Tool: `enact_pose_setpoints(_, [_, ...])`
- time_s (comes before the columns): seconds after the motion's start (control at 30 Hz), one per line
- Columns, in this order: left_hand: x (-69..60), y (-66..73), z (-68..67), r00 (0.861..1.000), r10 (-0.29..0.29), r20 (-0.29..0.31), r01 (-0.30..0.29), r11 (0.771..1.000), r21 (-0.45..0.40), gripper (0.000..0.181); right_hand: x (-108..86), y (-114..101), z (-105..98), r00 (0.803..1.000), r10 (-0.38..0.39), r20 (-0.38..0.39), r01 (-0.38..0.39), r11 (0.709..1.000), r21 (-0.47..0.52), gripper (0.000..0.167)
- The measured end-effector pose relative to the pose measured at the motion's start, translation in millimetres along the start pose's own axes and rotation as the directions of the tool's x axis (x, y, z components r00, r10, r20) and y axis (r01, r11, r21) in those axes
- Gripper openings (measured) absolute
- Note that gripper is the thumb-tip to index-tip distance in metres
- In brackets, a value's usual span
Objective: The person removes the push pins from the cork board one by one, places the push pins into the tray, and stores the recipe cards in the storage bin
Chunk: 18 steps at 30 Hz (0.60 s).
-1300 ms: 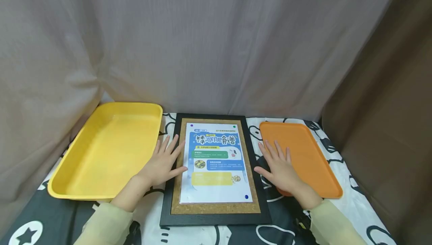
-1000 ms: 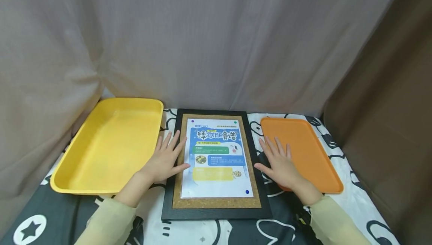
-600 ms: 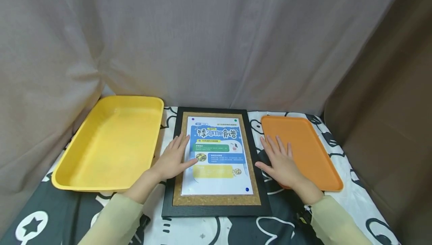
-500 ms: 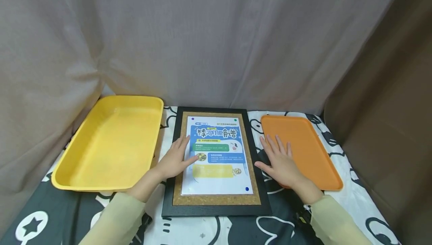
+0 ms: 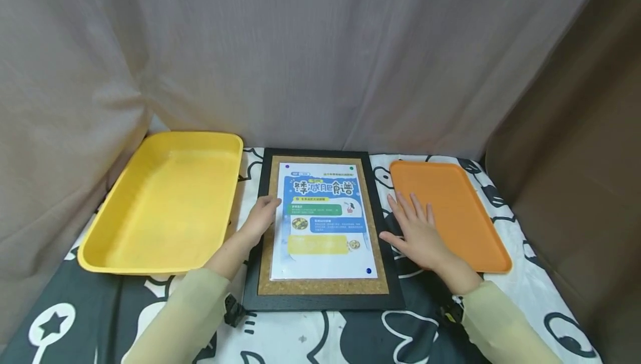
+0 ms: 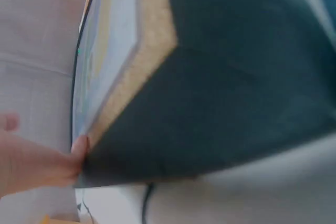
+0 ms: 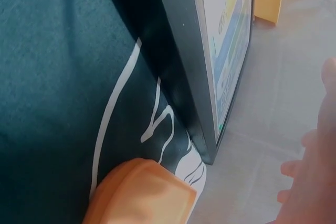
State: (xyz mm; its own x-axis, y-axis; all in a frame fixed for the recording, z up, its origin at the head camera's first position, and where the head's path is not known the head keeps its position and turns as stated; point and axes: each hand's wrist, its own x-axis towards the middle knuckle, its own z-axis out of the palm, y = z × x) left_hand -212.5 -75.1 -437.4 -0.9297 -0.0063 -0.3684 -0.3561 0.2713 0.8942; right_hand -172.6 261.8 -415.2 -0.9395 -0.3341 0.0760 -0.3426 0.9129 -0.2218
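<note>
A black-framed cork board point(image 5: 323, 301) lies on the patterned cloth, with a printed sheet point(image 5: 320, 266) on it. Pins mark the sheet's corners: purple point(image 5: 287, 166), green point(image 5: 351, 167) and blue point(image 5: 369, 270). My left hand point(image 5: 259, 219) is at the board's left border, fingers drawn together and thumb hidden in the head view. In the left wrist view, a fingertip point(image 6: 81, 146) touches the frame near the cork; whether the hand grips is unclear. My right hand point(image 5: 419, 237) is spread between the frame's right side and an orange tray point(image 5: 450, 202), holding nothing.
A large yellow tray point(image 5: 165, 208) stands to the left of the board. Behind everything hangs a grey curtain point(image 5: 320, 58), with a brown curtain point(image 5: 576, 158) at the right. The cloth point(image 5: 295, 336) covers the surface under the board and trays.
My left hand has shifted slightly right onto the frame, its spread fingers now drawn together. My right hand stays spread. The whole scene has shifted upward in the head view.
</note>
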Motion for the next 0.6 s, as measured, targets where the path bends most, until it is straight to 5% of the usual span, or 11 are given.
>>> enact_pose_setpoints(0.13, [6.2, 7.1, 3.8, 0.995, -0.085, -0.049, 0.082, 0.995, -0.053, 0.056, -0.6, -2, 1, 1.000, -0.002, -0.005, 0.002, 1.000, 0.015, 0.079])
enact_pose_setpoints(0.23, [9.4, 7.9, 7.1, 0.994, -0.089, -0.071, 0.089, 0.996, 0.001, 0.053, -2.6, -3, 1, 1.000, -0.002, -0.015, 0.002, 1.000, 0.024, 0.073])
enact_pose_setpoints(0.43, [13.6, 2.2, 6.0, 0.988, 0.066, -0.140, -0.036, 0.976, 0.214, 0.044, -5.6, -10, 2, 1.000, 0.001, -0.013, 0.000, 0.997, 0.076, 0.061])
enact_pose_setpoints(0.6, [13.9, -4.5, 0.2, 0.980, 0.135, -0.146, -0.092, 0.960, 0.266, 0.044, -8.6, -20, 10, 0.992, -0.023, 0.124, -0.010, 0.965, 0.261, 0.040])
